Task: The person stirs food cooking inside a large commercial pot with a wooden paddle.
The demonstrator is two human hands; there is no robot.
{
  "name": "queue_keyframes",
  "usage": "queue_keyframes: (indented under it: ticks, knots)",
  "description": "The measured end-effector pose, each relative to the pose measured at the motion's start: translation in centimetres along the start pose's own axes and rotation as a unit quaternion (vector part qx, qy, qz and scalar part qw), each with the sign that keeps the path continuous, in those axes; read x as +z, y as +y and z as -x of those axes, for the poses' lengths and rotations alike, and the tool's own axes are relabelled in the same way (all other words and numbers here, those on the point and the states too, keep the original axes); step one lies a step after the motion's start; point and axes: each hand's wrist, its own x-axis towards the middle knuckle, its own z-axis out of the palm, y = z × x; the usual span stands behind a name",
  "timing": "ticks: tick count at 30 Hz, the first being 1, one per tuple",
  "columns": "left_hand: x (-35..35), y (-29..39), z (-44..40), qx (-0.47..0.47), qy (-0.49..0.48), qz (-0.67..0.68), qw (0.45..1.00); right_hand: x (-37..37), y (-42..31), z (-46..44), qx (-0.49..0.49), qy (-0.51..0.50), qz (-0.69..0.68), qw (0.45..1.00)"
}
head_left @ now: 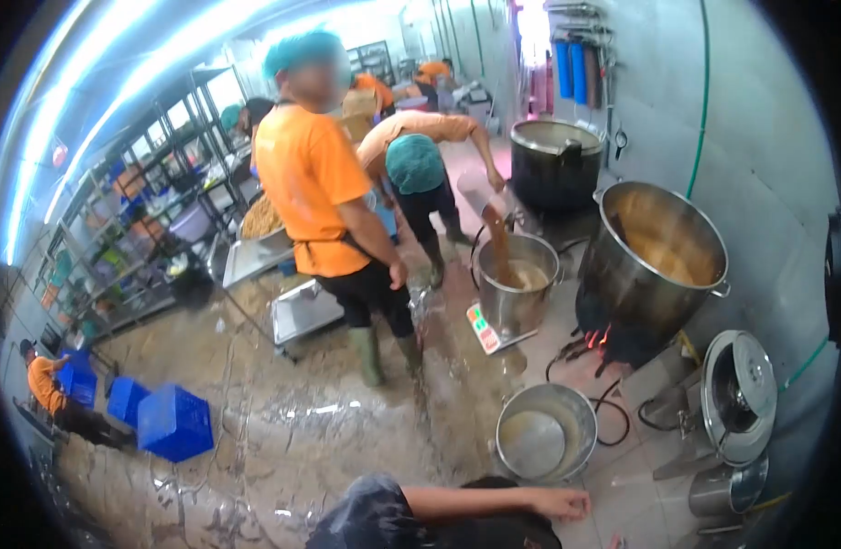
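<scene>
My left hand (562,503) reaches in at the bottom from a dark sleeve (370,514). Its fingers are loosely bent and apart, and nothing shows in them. Nearest to it is a steel pot (581,423) on the floor with a smaller steel vessel (530,443) inside. My right hand is out of view. Farther off, a bent-over co-worker (415,165) in a green hair net tips a container (475,192). Brown liquid (499,242) pours from it into a steel pot (512,306), which stands on a scale with a lit display (478,320).
A large pot (613,274) of brown liquid sits over a lit burner (596,339), its hose on the floor. Behind stands a blackened pot (553,188). Lids (739,393) lean at right. A co-worker (315,192) stands on the wet floor (301,439), with blue crates (175,423) at left.
</scene>
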Motion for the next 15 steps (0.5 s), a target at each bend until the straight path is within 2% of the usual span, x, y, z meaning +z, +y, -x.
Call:
queue_keyframes:
  ticks: [2, 3, 7, 9, 11, 13, 15]
  knots:
    - [-0.1, -0.4, -2.0, -0.015, -0.013, -0.002, 1.000, -3.2, -2.9, 1.4, 0.031, 0.003, 0.047, 0.998]
    - [0.3, -0.6, -3.2, -0.028, -0.022, 0.003, 0.999, -4.5, -3.3, 1.0, 0.081, -0.003, 0.113, 0.990]
    - [0.6, 2.8, -6.0, -0.075, -0.013, 0.033, 0.997, -5.2, 1.6, -6.9, 0.013, 0.018, 0.126, 0.992]
    - [0.6, 3.1, -8.3, -0.075, -0.015, 0.010, 0.997, -5.3, 2.5, -10.1, -0.199, 0.083, 0.086, 0.973]
    - [0.3, 1.7, -10.4, -0.076, -0.006, 0.036, 0.996, -5.4, -5.3, -9.0, -0.146, 0.027, -0.032, 0.988]
    - [-0.6, -2.8, -13.6, -0.070, 0.018, 0.078, 0.994, -5.3, -9.9, -12.5, -0.138, -0.005, -0.204, 0.969]
    - [-0.6, -5.9, -15.2, -0.087, 0.045, 0.068, 0.993, -6.4, -12.8, -19.5, -0.252, 0.015, -0.248, 0.935]
